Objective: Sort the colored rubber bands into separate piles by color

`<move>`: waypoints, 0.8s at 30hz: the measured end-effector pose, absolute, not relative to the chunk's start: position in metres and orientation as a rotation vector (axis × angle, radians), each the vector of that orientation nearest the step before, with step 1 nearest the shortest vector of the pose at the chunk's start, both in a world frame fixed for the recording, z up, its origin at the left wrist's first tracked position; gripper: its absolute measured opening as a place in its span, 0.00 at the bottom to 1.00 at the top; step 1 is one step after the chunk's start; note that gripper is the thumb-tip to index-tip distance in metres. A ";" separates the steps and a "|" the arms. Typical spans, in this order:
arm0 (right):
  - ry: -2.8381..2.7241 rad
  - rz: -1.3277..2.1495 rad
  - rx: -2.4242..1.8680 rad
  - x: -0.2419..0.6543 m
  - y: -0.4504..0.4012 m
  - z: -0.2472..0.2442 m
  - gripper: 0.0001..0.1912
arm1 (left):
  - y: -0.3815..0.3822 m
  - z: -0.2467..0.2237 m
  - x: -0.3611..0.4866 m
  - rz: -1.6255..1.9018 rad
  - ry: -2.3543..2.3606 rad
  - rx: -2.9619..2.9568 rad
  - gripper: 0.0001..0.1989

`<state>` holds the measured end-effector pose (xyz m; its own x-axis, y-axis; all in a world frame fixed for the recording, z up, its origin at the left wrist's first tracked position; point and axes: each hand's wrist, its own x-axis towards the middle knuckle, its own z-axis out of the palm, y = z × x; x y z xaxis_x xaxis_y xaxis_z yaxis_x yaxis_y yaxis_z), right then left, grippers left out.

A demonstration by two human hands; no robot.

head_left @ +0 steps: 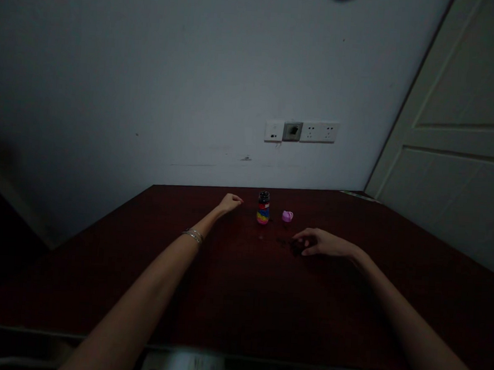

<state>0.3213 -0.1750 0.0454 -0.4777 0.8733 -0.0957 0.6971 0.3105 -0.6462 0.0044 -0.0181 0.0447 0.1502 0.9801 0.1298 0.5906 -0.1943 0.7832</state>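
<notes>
So in the head view, the right hand (319,242) is hanging out low over the dark red tabletop (223,295), fingers curving down and the thumb sitting apart from them, so there's a visible gap in between. Those fingertips are hovering around some small dark bits (283,241) on the table, and a few more are showing right by the thumb. The left hand (230,203) is reaching farther out, with its fingers bending and pointing toward the small jar (263,208), but not touching it. It's pretty dim in here, so I can't tell if the left fingers are pinching anything, or if the right ones are actually touching those bits.

The jar is standing upright between the two hands, showing black at the top, then red, blue and yellow bands, and pink at the bottom. A purple piece with a loop (287,216) is lying just to the right of it, a little beyond the right fingertips. A silvery bracelet (193,235) is circling the left wrist, and a row of sockets (318,132) is running along the wall (194,92) behind everything.
</notes>
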 end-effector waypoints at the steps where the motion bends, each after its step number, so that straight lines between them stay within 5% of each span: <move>1: -2.305 0.918 -1.439 0.320 -0.175 0.046 0.29 | -0.019 0.035 0.001 0.893 1.535 1.838 0.11; 7: -2.269 0.923 -1.460 0.316 -0.175 0.046 0.21 | -0.022 0.002 -0.006 1.043 1.596 1.903 0.11; 16: -2.381 0.844 -1.333 0.308 -0.178 0.044 0.31 | -0.029 0.001 -0.004 0.983 1.573 2.058 0.11; 24: -2.399 0.833 -1.404 0.308 -0.178 0.046 0.21 | -0.032 0.004 -0.002 0.975 1.594 2.055 0.11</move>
<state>0.3076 -0.1784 0.0460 -0.5101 0.8566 -0.0774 0.7201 0.3761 -0.5831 -0.0019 -0.0320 0.0044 0.1242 0.9464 0.2981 0.6965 -0.2972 0.6531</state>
